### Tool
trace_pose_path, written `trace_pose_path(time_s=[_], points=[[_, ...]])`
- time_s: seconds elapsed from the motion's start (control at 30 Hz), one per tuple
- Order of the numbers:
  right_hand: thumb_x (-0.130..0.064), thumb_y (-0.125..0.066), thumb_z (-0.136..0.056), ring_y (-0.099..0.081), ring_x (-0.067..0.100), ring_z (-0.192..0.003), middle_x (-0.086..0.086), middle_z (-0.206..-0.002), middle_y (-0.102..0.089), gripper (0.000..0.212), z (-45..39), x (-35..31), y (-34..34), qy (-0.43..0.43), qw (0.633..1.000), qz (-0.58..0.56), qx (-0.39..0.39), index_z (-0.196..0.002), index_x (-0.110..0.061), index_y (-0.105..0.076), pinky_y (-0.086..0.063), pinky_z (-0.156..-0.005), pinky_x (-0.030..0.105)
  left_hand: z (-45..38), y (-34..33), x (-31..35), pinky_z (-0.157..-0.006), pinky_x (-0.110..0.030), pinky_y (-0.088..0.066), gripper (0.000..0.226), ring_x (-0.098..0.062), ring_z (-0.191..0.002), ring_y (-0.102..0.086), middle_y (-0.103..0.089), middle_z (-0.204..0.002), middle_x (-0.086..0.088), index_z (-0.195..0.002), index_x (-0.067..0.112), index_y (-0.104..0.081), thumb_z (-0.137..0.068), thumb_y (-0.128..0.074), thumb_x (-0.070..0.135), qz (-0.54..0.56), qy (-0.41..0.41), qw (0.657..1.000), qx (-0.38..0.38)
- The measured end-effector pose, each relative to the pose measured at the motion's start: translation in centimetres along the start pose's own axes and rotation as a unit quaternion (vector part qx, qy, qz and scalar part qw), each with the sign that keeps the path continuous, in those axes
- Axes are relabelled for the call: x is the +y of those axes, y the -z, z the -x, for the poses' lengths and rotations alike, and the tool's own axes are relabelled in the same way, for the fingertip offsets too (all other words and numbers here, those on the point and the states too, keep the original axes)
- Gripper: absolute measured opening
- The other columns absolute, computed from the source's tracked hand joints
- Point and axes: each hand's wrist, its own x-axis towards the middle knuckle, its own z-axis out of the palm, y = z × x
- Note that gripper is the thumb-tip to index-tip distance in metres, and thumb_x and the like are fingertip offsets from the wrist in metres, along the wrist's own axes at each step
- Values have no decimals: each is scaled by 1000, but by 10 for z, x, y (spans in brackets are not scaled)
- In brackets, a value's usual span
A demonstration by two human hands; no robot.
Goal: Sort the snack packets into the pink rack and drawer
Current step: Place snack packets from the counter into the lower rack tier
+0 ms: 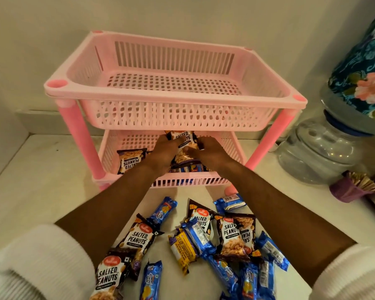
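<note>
Head view puts us over a pale, off-white table pushed into a corner of plain cream walls. On it stands a two-tier pink plastic slatted rack, its upper basket bare. Our left hand and right hand reach into the lower tier together, each grip pinching a side of one black salted-peanuts packet held upright just under the upper basket. Another black peanut packet lies at the left of that tier, and some blue wrappers show beneath our hands. White ribbed sleeves are pushed back on both forearms. Near the table's front edge, between our arms, lies a loose heap of black peanut packets, blue biscuit packets and one yellow wrapper, overlapping. To the right of the rack stands a clear water dispenser jar under a floral cloth cover, with a small purple holder beside it.
</note>
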Motion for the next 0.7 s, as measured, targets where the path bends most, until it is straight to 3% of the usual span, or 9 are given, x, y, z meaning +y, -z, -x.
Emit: trace_pose_path(time_s=[0.1,0.2,0.27,0.33,0.4,0.47,0.57,0.63,0.7], points=[[-27,-73,-90,-72,18,-91,4,-103,-76,25,-6,11,-4,-2,999,-20,41,-111,-14,-74,-58,-86,36,-1,-4,-2,-96,-48,-52,90,-27,-108,-66,-68,-120,-2,-125,25,-58,-48,-73,69,-46,4,999,-13],[-18,-76,-86,-72,21,-95,4,-108,-74,31,-14,16,4,-73,990,-89,81,-116,-10,-71,-59,-87,37,21,-4,4,-97,-37,-47,63,-22,-111,-57,-58,-123,2,-133,17,-48,-84,-62,55,-193,-46,980,-1],[-10,-72,-84,-71,23,-95,3,-106,-73,29,-30,27,12,-104,985,-87,111,-112,-10,-71,-59,-88,40,21,6,-5,-99,-39,-48,52,-23,-116,-55,-55,-129,-3,-137,14,-44,-94,-57,39,-318,-115,941,21],[-11,-62,-75,-71,27,-94,5,-104,-73,32,-52,40,20,-109,982,-64,137,-106,-13,-71,-60,-86,44,24,21,-13,-103,-41,-46,45,-24,-121,-53,-55,-133,-5,-136,17,-47,-95,-57,33,-447,-174,876,45],[-7,-59,-84,-65,24,-83,4,-94,-66,9,-57,31,22,-124,980,-53,144,-90,-13,-64,-59,-74,33,24,36,-21,-101,-40,-46,36,-24,-119,-53,-57,-128,-3,-129,21,-54,-94,-57,32,-532,-210,818,57],[0,-53,-96,-56,17,-79,0,-88,-56,17,-65,29,24,-137,979,-14,152,-85,-13,-55,-50,-62,20,25,45,-26,-95,-40,-49,32,-23,-115,-54,-60,-122,-2,-123,22,-58,-94,-56,33,-556,-232,795,72],[-7,-51,-98,-62,23,-96,12,-106,-59,13,-80,38,25,-130,977,110,129,-87,-10,-58,-50,-73,27,27,52,-31,-92,-39,-51,32,-22,-112,-55,-63,-119,-1,-121,22,-61,-94,-52,37,-563,-250,783,92],[-12,-58,-94,-63,29,-109,14,-118,-63,15,-83,45,24,-120,960,220,122,-106,-5,-62,-53,-83,32,27,53,-34,-91,-39,-51,32,-22,-111,-56,-64,-117,-1,-119,22,-62,-95,-49,39,-564,-259,778,101],[-19,-63,-89,-59,30,-118,12,-132,-60,42,-83,50,19,-74,944,297,125,-130,-13,-57,-53,-91,36,28,52,-35,-89,-38,-51,32,-21,-109,-56,-65,-115,0,-117,22,-63,-96,-47,40,-565,-272,771,110]])
